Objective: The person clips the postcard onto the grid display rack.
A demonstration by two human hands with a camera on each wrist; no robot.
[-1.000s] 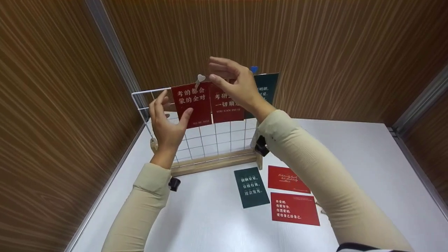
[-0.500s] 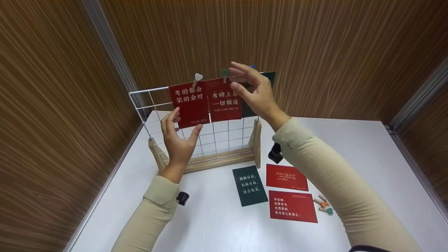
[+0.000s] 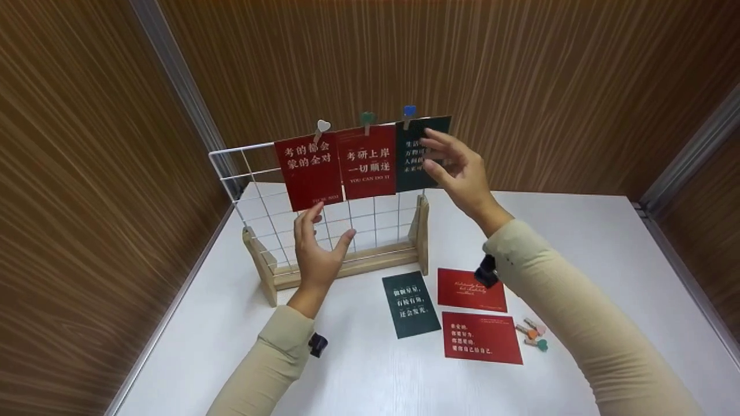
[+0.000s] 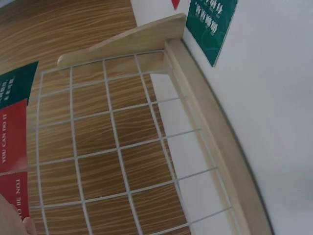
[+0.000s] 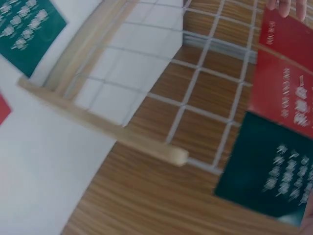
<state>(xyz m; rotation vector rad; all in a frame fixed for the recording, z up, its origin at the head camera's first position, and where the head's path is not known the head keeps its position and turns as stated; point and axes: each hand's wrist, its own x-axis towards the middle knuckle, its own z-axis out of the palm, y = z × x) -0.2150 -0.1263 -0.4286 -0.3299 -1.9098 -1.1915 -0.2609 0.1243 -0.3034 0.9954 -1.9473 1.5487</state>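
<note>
Clipped to the grid (image 3: 376,222), behind the fingertips of the right hand (image 3: 459,170): a green card (image 3: 409,153). Alongside: "YOU CAN DO IT" on the middle red card (image 3: 370,159), "考的都会 蒙的全对" on the left red card (image 3: 309,179), just above the left hand (image 3: 318,257). Both hands' fingers apart, gripping nothing; contact unclear. Green card's lower lines less hidden in the right wrist view; heart clips (image 3: 367,118) only in the head view.

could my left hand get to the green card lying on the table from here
Probably yes: the left hand appears to hold nothing, and the green card lies uncovered in front of the wire grid stand, with the way apparently open.
</note>
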